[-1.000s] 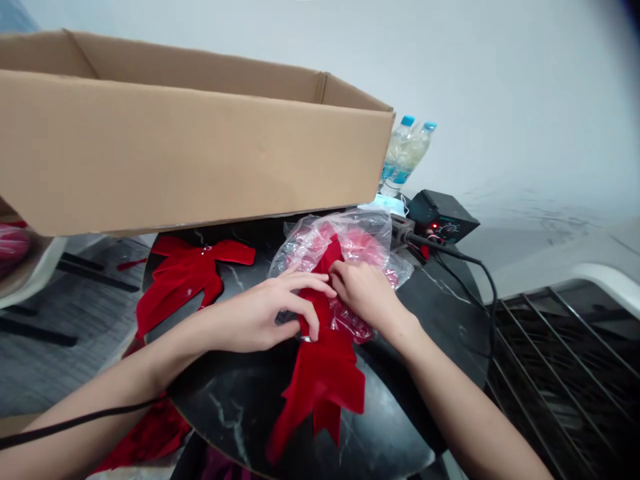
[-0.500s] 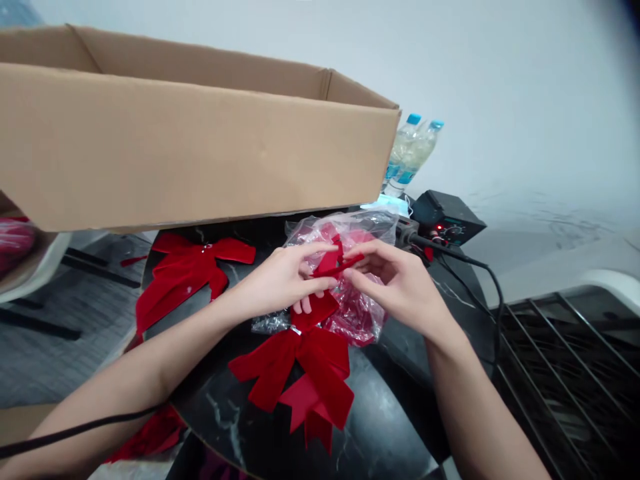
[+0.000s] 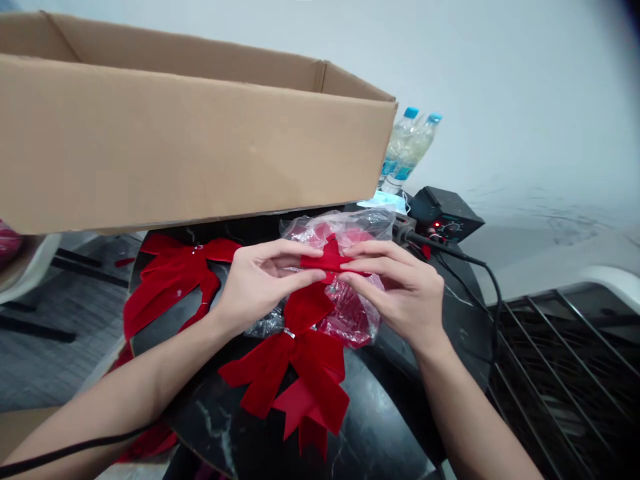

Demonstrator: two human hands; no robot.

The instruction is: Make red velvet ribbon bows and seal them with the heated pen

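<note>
In the head view, the ends of the red ribbon strip (image 3: 330, 262) go out of sight among the fingers of the left hand (image 3: 250, 283) and the right hand (image 3: 407, 293), so its full length cannot be made out. The clear plastic bag (image 3: 355, 317) behind and below is partly covered by both hands, and glare blurs the red contents inside it. The cardboard box (image 3: 200, 147) is cut off by the left edge, its floor hidden behind its front wall; its near corner also covers part of the bottles (image 3: 407, 150). Both forearms run out of the frame at the bottom.

The strip lies roughly level between the two hands, above the surface (image 3: 210, 413). The left fingers pinch one end, thumb below and the index finger above; the right fingers hold the other end from above and below in the same way, with a short stretch of red bare between the fingertips. Just below, nearer the person, a red bow (image 3: 293, 367) lies on the surface, its upper part near the left thumb. Another red bow (image 3: 175, 280) lies beyond the left forearm.
</note>
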